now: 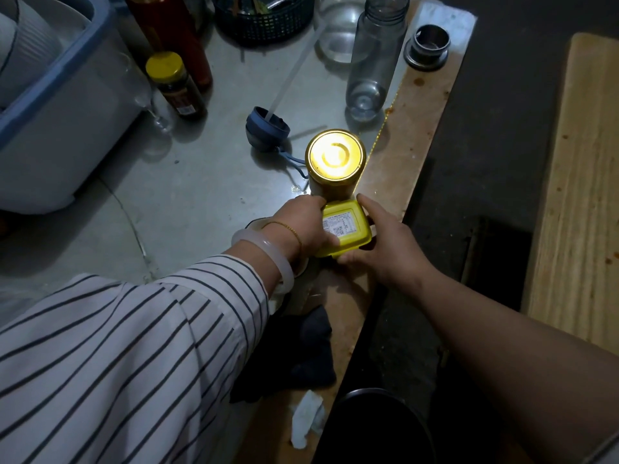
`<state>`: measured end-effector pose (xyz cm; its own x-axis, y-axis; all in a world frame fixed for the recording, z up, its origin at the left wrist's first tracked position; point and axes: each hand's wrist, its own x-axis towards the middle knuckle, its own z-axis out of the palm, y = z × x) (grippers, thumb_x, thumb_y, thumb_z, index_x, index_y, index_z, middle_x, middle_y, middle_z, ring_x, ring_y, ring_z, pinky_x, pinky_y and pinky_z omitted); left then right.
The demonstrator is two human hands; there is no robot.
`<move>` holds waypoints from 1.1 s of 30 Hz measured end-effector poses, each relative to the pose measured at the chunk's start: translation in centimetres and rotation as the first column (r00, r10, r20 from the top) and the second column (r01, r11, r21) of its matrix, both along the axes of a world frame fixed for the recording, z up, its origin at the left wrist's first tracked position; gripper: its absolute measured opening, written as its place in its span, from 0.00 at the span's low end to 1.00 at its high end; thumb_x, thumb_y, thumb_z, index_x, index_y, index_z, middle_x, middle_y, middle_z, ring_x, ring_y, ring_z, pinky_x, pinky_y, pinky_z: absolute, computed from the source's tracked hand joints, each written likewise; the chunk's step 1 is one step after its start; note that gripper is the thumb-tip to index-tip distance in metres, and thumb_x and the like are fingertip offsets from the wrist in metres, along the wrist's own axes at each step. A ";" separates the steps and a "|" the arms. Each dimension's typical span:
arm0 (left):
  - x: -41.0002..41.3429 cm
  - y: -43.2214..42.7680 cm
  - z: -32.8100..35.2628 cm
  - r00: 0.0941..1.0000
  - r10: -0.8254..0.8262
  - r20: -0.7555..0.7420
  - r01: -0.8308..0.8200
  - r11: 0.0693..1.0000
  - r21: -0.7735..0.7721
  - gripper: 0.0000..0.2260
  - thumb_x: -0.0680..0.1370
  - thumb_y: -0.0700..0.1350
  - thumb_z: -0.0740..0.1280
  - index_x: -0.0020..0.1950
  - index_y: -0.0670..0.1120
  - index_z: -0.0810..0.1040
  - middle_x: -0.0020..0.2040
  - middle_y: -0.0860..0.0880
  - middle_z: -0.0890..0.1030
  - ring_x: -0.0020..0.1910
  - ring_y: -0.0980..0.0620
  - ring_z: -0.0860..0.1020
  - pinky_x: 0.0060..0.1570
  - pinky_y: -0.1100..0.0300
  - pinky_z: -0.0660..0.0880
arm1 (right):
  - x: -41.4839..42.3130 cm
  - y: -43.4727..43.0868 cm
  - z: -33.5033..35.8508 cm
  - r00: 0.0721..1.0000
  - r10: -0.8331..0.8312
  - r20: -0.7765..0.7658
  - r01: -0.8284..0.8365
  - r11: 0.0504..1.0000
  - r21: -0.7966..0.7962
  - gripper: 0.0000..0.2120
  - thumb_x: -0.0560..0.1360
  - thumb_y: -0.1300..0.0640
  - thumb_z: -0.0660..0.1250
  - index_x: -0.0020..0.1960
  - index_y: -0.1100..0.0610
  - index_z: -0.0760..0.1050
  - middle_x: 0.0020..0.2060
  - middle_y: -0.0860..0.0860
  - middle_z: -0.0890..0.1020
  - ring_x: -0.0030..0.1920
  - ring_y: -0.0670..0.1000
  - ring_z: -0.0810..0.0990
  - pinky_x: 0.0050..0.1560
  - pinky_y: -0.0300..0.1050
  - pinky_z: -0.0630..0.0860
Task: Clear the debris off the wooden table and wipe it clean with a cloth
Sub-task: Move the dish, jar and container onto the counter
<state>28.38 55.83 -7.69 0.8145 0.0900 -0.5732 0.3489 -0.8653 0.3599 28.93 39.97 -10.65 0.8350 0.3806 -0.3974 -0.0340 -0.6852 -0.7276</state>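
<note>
A small yellow plastic box [350, 229] with a white label sits between both my hands at the table's middle. My left hand [301, 226] grips its left side and my right hand [385, 249] holds its right side and front. Just beyond it stands a jar with a shiny gold lid [336, 155]. The wooden table edge [408, 128] runs along the right as a stained strip. A dark cloth [301, 356] lies crumpled on the wood below my left sleeve, and a crumpled white tissue [306, 420] lies nearer me.
On the grey top stand a clear bottle [375, 58], a blue bottle cap with straw [266, 127], a yellow-lidded jar [177, 85], a red bottle [170, 35], a black basket [264, 18] and a blue-rimmed bin [60, 105]. A steel lid [427, 46] rests on the wood. A dark round bin [378, 426] sits below right.
</note>
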 end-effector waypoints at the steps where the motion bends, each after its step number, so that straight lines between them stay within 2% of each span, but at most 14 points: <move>1: 0.0 0.0 -0.1 1.000 -0.005 0.001 0.005 1.000 0.001 0.32 0.72 0.51 0.73 0.73 0.46 0.64 0.67 0.45 0.73 0.63 0.46 0.72 0.60 0.54 0.71 | 0.2 0.0 0.2 0.999 0.038 0.031 -0.037 0.998 -0.057 0.49 0.64 0.55 0.82 0.77 0.45 0.58 0.67 0.50 0.73 0.66 0.49 0.71 0.62 0.44 0.69; 7: 0.0 0.0 -0.4 1.000 -0.009 0.005 0.009 1.000 -0.008 0.31 0.72 0.50 0.73 0.72 0.46 0.65 0.66 0.45 0.73 0.63 0.46 0.73 0.59 0.55 0.71 | 0.5 0.4 0.8 0.974 0.199 0.107 -0.171 0.959 -0.227 0.44 0.68 0.50 0.78 0.76 0.50 0.57 0.66 0.53 0.73 0.65 0.54 0.72 0.62 0.51 0.71; 12: 0.0 0.0 -0.6 1.000 -0.023 0.009 0.023 1.000 -0.004 0.31 0.72 0.50 0.73 0.71 0.46 0.66 0.66 0.44 0.74 0.63 0.45 0.73 0.59 0.55 0.71 | 0.6 0.7 0.9 0.925 0.344 0.164 -0.258 0.882 -0.394 0.45 0.70 0.45 0.75 0.77 0.54 0.52 0.65 0.55 0.74 0.62 0.56 0.75 0.58 0.51 0.75; 21: -0.3 -0.2 -0.5 0.994 -0.111 0.022 0.110 0.993 0.045 0.38 0.65 0.54 0.77 0.69 0.44 0.65 0.65 0.43 0.73 0.62 0.46 0.72 0.56 0.57 0.69 | -0.3 1.2 0.8 0.846 0.447 0.291 -0.229 0.797 -0.559 0.40 0.76 0.43 0.69 0.76 0.63 0.53 0.60 0.58 0.78 0.54 0.57 0.81 0.49 0.50 0.78; 27: -0.6 -0.2 -0.5 0.993 -0.111 0.045 0.108 0.993 0.053 0.39 0.65 0.55 0.78 0.70 0.45 0.65 0.65 0.44 0.73 0.62 0.45 0.72 0.57 0.56 0.70 | -0.8 1.1 1.0 0.884 0.387 0.261 -0.196 0.815 -0.545 0.41 0.76 0.41 0.68 0.76 0.61 0.53 0.59 0.57 0.78 0.54 0.57 0.80 0.48 0.50 0.77; 31: -1.8 0.4 -0.8 0.988 -0.075 0.136 0.066 0.995 0.071 0.43 0.64 0.57 0.77 0.72 0.48 0.61 0.66 0.44 0.72 0.64 0.44 0.71 0.60 0.49 0.72 | -2.2 1.0 1.3 0.964 0.190 0.187 -0.092 0.895 -0.436 0.41 0.74 0.45 0.71 0.76 0.59 0.53 0.61 0.57 0.77 0.58 0.56 0.78 0.50 0.49 0.75; 33: -2.7 0.5 -0.8 0.980 -0.082 0.179 0.066 0.993 0.097 0.44 0.65 0.57 0.76 0.75 0.50 0.58 0.68 0.44 0.69 0.66 0.44 0.68 0.60 0.49 0.70 | -3.2 0.9 1.3 0.985 0.088 0.150 -0.022 0.919 -0.394 0.41 0.74 0.46 0.72 0.76 0.59 0.53 0.61 0.57 0.77 0.60 0.56 0.78 0.53 0.49 0.75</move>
